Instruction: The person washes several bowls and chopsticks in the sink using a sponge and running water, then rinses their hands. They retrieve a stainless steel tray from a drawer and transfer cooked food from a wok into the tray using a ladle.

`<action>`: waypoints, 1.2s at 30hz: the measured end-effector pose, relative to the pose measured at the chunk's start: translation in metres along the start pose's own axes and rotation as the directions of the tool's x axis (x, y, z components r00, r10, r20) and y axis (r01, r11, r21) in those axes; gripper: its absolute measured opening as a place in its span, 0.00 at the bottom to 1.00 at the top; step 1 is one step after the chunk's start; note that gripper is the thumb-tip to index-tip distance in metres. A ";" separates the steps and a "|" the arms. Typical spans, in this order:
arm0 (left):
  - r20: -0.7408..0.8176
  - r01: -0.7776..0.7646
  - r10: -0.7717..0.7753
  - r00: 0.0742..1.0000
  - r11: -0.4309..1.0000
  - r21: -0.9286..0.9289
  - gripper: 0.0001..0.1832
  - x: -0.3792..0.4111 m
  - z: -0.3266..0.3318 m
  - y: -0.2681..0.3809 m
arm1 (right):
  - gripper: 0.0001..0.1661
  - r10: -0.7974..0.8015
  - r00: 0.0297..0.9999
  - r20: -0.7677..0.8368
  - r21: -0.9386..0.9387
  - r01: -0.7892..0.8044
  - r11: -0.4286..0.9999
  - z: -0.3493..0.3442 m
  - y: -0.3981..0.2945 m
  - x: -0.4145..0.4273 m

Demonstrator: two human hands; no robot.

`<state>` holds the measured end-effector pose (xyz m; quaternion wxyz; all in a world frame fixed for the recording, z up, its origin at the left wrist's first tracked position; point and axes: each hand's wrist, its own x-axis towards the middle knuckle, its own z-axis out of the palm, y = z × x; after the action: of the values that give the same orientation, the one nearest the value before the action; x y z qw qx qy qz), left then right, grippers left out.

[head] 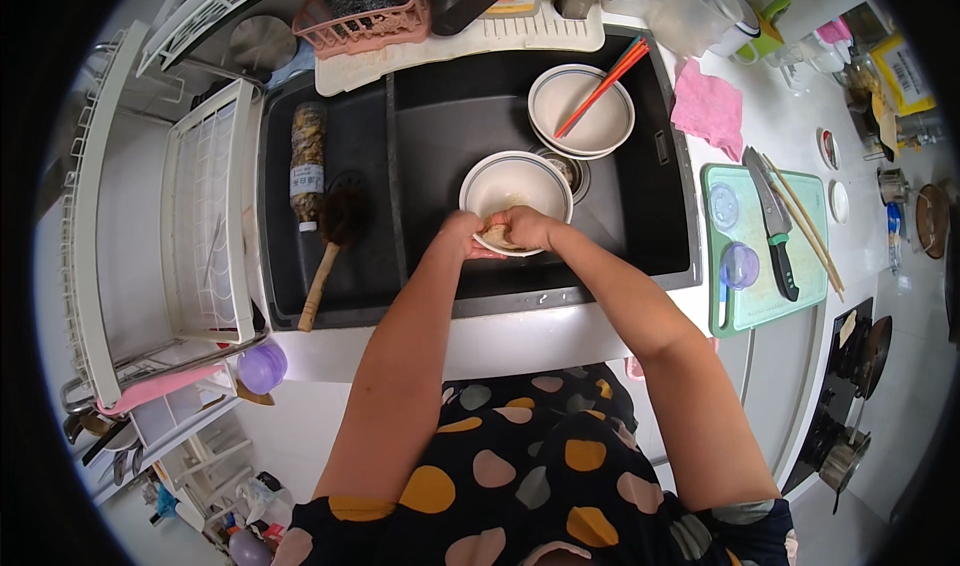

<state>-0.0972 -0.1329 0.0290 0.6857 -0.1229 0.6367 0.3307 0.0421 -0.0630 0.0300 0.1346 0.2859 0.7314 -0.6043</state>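
A white bowl with a blue rim line (516,172) is held over the black double sink (465,116). My left hand (469,234) grips the bowl's left side, fingers beneath it. Inside the bowl my right hand (521,228) touches its near inner wall, fingers bent, beside a light brownish patch that could be a scrubber or food residue; I cannot tell which. Behind, more white bowls (581,86) stand stacked by the drain (566,172), with red and green chopsticks (604,90) resting in the top one.
In the left basin lie a filled plastic bottle (307,165) and a wooden-handled brush (319,285). On the right, a green cutting board (750,307) bears a kitchen knife (776,225) and wooden chopsticks (806,228), near a pink cloth (709,108). A dish rack (244,213) stands left.
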 end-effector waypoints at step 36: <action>-0.093 -0.900 0.992 0.083 0.115 0.420 0.24 -0.097 0.104 0.035 | 0.12 -0.540 0.656 -0.527 -0.714 0.003 0.700 -0.092 -0.063 -0.124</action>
<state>-0.0338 -0.0741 0.1473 0.1826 0.3551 0.7069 0.5839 0.1186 -0.0126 0.1691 -0.1633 0.3051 0.9240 -0.1624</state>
